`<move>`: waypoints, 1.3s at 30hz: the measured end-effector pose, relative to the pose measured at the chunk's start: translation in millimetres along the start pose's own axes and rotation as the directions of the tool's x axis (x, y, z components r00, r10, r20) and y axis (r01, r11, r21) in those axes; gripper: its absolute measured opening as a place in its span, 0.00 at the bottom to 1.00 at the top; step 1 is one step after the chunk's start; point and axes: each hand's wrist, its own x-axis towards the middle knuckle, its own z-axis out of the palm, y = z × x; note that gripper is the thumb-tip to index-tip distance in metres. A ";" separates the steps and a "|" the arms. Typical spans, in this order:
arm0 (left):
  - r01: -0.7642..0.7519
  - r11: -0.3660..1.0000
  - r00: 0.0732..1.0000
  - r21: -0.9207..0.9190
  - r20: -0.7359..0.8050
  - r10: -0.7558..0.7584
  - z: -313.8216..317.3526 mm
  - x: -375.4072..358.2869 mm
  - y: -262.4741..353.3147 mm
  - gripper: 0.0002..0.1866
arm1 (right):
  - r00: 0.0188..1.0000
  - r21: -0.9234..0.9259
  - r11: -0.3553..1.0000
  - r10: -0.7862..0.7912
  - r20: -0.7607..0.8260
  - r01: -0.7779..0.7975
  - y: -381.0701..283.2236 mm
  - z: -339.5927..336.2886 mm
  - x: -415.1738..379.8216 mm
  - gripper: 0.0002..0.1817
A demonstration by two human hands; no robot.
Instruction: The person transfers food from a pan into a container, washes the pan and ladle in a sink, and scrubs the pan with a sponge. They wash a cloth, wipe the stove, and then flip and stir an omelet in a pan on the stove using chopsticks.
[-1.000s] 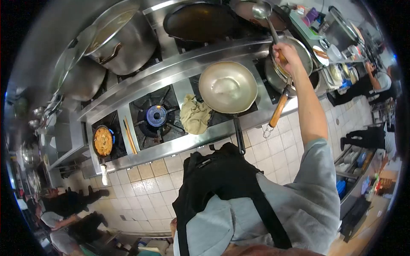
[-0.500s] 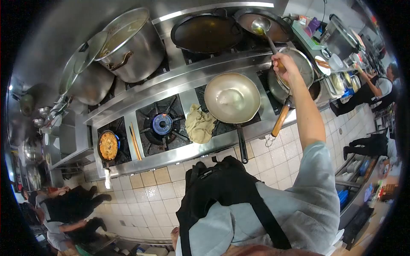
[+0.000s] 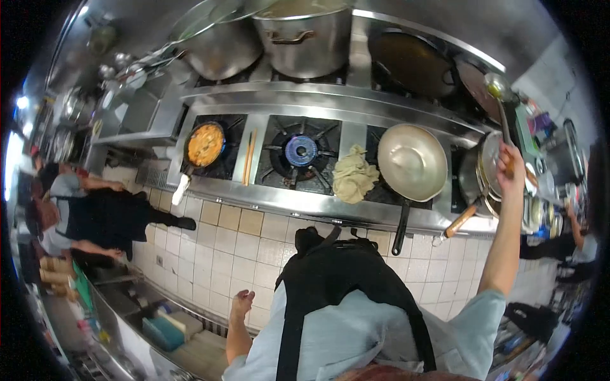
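My right hand [image 3: 511, 168] is closed round the handle of a ladle [image 3: 506, 124]. The ladle's bowl points away from me and holds some yellowish liquid. Below that hand stand metal pots [image 3: 471, 178], partly hidden by my arm, and a wooden handle [image 3: 460, 221] sticks out toward me. My left hand [image 3: 242, 303] hangs low over the floor with loosely bent fingers, holding nothing. In front of me are a wide pan [image 3: 413, 160] with a black handle, a crumpled cloth [image 3: 354, 176] and a small pan [image 3: 191, 157] with orange-brown food [image 3: 206, 145].
A lit burner [image 3: 301, 150] glows blue between the cloth and a pair of chopsticks [image 3: 249, 157]. Tall stockpots [image 3: 305, 44] and a dark wok [image 3: 413, 63] line the back. One person [image 3: 101, 216] stands at the left, another [image 3: 572, 241] at the far right.
My view has turned left, so the stove has shifted rightward in it. My left hand has come further into sight. The ladle stays in my right hand.
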 end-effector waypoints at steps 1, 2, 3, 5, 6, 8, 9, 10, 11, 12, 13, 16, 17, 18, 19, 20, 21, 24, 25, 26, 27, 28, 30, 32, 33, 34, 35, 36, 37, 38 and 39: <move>0.019 1.000 1.000 0.025 0.006 -0.019 2.9 -0.3 11.6 0.33 | 1.000 0.021 0.999 0.027 -0.005 -0.027 -3.4 3.9 -13.2 0.15; 0.040 0.998 0.999 0.049 0.011 -0.040 4.4 -2.7 13.1 0.33 | 0.995 0.046 0.998 0.049 0.087 -0.053 -5.7 -1.4 -24.6 0.21; 0.057 0.998 0.998 0.029 -0.001 -0.057 7.3 7.5 -0.8 0.33 | 0.997 0.067 0.996 0.051 0.054 -0.054 -6.2 14.5 -45.6 0.24; -0.027 0.987 0.999 0.161 0.030 0.022 13.6 38.6 -28.7 0.33 | 0.976 0.081 0.987 0.122 0.180 -0.138 -8.4 14.5 -67.1 0.27; -0.013 0.989 1.000 0.149 0.024 0.010 14.5 36.4 -32.2 0.33 | 0.972 0.073 0.986 0.133 0.192 -0.150 -5.8 28.2 -81.2 0.27; 0.007 0.996 0.998 0.092 0.055 -0.012 22.6 40.3 -20.6 0.33 | 0.925 0.144 0.954 0.209 0.317 -0.264 -2.1 61.6 -116.8 0.28; 0.056 0.995 0.995 0.078 0.079 -0.062 24.3 35.5 -4.0 0.34 | 0.926 0.139 0.956 0.204 0.318 -0.258 4.2 76.7 -129.8 0.28; 0.051 0.996 0.995 0.074 0.085 -0.058 26.9 34.1 8.6 0.34 | 0.900 0.167 0.934 0.238 0.365 -0.314 11.2 92.2 -142.1 0.29; 0.091 0.993 0.990 0.070 0.104 -0.098 28.4 32.9 18.5 0.34 | 0.869 0.192 0.907 0.271 0.413 -0.374 18.9 106.2 -151.8 0.30; 0.134 0.989 0.982 0.066 0.122 -0.141 28.1 33.4 22.0 0.34 | 0.868 0.186 0.908 0.274 0.414 -0.375 28.4 118.2 -158.6 0.30; 0.140 0.988 0.981 0.060 0.124 -0.147 28.5 38.5 18.5 0.34 | 0.842 0.173 0.887 0.321 0.433 -0.427 40.6 129.1 -163.2 0.31; 0.071 0.996 0.992 0.048 0.104 -0.076 35.7 68.8 -13.2 0.33 | 0.751 0.113 0.818 0.451 0.483 -0.564 78.5 168.1 -168.7 0.34; 0.029 0.998 0.996 0.057 0.088 -0.034 36.2 80.3 -22.9 0.33 | 0.745 0.086 0.806 0.493 0.449 -0.586 91.7 185.5 -170.5 0.35; -0.012 0.998 0.997 0.068 0.074 0.007 35.5 81.7 -26.3 0.34 | 0.701 0.086 0.775 0.510 0.499 -0.626 107.7 203.5 -170.3 0.34; -0.005 0.999 0.998 0.037 0.062 0.003 35.1 82.2 -31.0 0.33 | 0.655 0.068 0.743 0.538 0.531 -0.665 124.1 220.6 -168.5 0.33; -0.008 1.000 0.999 0.016 0.054 0.008 35.5 87.4 -37.4 0.32 | 0.603 0.044 0.706 0.569 0.559 -0.707 141.6 237.6 -165.6 0.32; -0.004 1.000 0.999 -0.006 0.047 0.004 36.3 89.8 -45.2 0.31 | 0.564 0.006 0.689 0.589 0.579 -0.725 160.9 255.7 -161.9 0.31; 0.107 0.988 0.993 -0.111 0.054 -0.101 25.6 59.5 -12.8 0.32 | 0.475 -0.135 0.665 0.647 0.597 -0.735 218.7 304.2 -154.4 0.29; 0.127 0.982 0.991 -0.141 0.051 -0.121 24.9 56.6 -9.8 0.32 | 0.444 -0.182 0.649 0.672 0.592 -0.739 234.7 323.1 -153.1 0.28; 0.142 0.975 0.990 -0.170 0.048 -0.136 25.1 53.6 -10.4 0.32 | 0.417 -0.225 0.635 0.694 0.587 -0.739 249.5 342.7 -152.6 0.27; 0.158 0.972 0.987 -0.176 0.050 -0.151 26.3 49.9 -14.0 0.32 | 0.406 -0.236 0.623 0.705 0.581 -0.745 262.3 361.6 -153.3 0.27; 0.174 0.957 0.985 -0.231 0.059 -0.165 28.2 46.7 -17.4 0.32 | 0.390 -0.300 0.628 0.720 0.574 -0.718 273.6 379.8 -154.5 0.25; 0.198 0.936 0.980 -0.290 0.071 -0.186 32.0 45.9 -33.2 0.32 | 0.367 -0.371 0.622 0.742 0.561 -0.690 295.4 415.7 -158.8 0.23; 0.171 0.944 0.984 -0.280 0.088 -0.152 43.4 50.9 -59.5 0.35 | 0.394 -0.525 0.642 0.763 0.513 -0.559 314.7 447.5 -165.3 0.19; 0.178 0.942 0.983 -0.283 0.091 -0.159 48.2 51.9 -67.0 0.35 | 0.390 -0.531 0.636 0.768 0.508 -0.560 325.2 459.8 -168.2 0.19; 0.202 0.935 0.978 -0.291 0.099 -0.181 53.6 53.3 -73.2 0.36 | 0.398 -0.603 0.633 0.774 0.493 -0.485 335.9 470.1 -170.5 0.18; 0.225 0.927 0.974 -0.300 0.105 -0.202 57.5 54.0 -75.6 0.36 | 0.406 -0.668 0.624 0.777 0.481 -0.405 346.1 479.0 -171.7 0.16; 0.227 0.926 0.973 -0.301 0.106 -0.204 55.9 48.7 -65.2 0.36 | 0.404 -0.670 0.622 0.779 0.479 -0.405 357.9 485.8 -170.6 0.16; 0.256 0.904 0.967 -0.342 0.100 -0.236 54.0 43.3 -53.7 0.35 | 0.412 -0.745 0.623 0.760 0.504 -0.239 370.2 490.7 -168.4 0.15; 0.284 0.879 0.959 -0.382 0.096 -0.268 50.8 39.5 -42.1 0.33 | 0.414 -0.794 0.605 0.740 0.530 -0.065 377.3 494.9 -169.5 0.14; 0.285 0.880 0.958 -0.381 0.095 -0.269 48.9 40.1 -38.2 0.33 | 0.425 -0.786 0.618 0.712 0.559 0.000 376.8 500.9 -174.8 0.14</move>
